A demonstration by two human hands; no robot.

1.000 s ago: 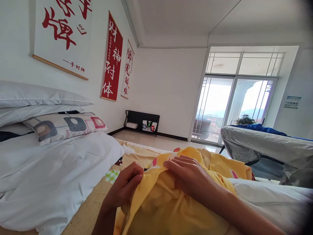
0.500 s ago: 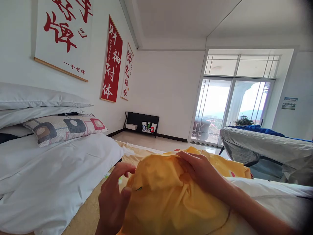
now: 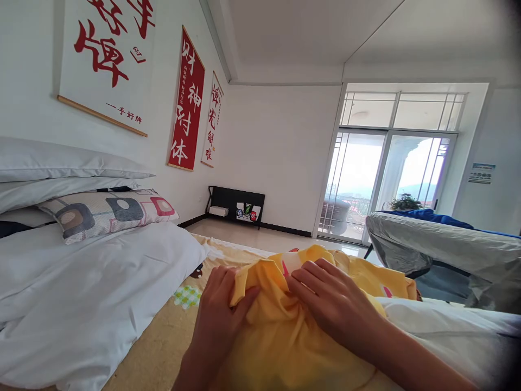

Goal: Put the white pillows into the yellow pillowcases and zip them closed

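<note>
A bunched yellow cloth [image 3: 280, 326] with some pink and white print fills the lower middle of the view. At its upper left edge, my left hand [image 3: 222, 304] grips a fold, thumb on the near side and fingers behind. My right hand [image 3: 331, 293] is closed on the gathered top of the cloth, its fingers pressing into the folds. What lies inside or under the cloth is hidden. More yellow fabric lies folded just beyond my right hand.
White bedding [image 3: 101, 293] and a patterned pillow [image 3: 118, 212] are piled on the left. Below my hands spreads a tan printed blanket [image 3: 150, 331]. White fabric [image 3: 448, 326] lies at right, before a plastic-covered table [image 3: 439, 239]. A low black rack [image 3: 236, 203] stands by the far wall.
My left hand has moved right and closed on the cloth's edge, where its fingers were apart before. The cloth's top has become more gathered. My right hand has shifted slightly down.
</note>
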